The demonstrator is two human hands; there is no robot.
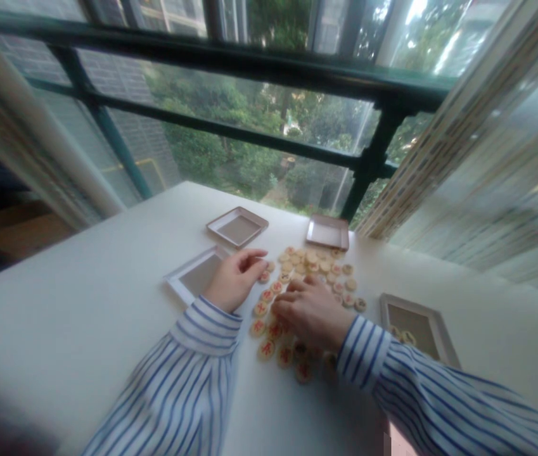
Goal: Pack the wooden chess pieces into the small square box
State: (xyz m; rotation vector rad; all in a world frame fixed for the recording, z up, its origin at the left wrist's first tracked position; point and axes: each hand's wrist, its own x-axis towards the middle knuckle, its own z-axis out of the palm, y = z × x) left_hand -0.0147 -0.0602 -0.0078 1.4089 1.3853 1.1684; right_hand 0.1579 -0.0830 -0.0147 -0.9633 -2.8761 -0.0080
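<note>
Several round wooden game pieces (313,263) with red or dark marks lie spread on a white table (83,316). My left hand (235,278) rests at the pile's left edge, fingers curled, fingertips pinching a piece (263,276). My right hand (311,311) lies palm down on the middle of the pile, fingers bent over pieces; whether it grips any is hidden. Both arms wear blue-striped white sleeves.
Shallow square trays ring the pile: one under my left hand (192,275), one behind it (237,226), a pinkish one at the back (328,232), and one at the right (418,329) holding two pieces. A window with a dark railing (249,63) runs behind the table.
</note>
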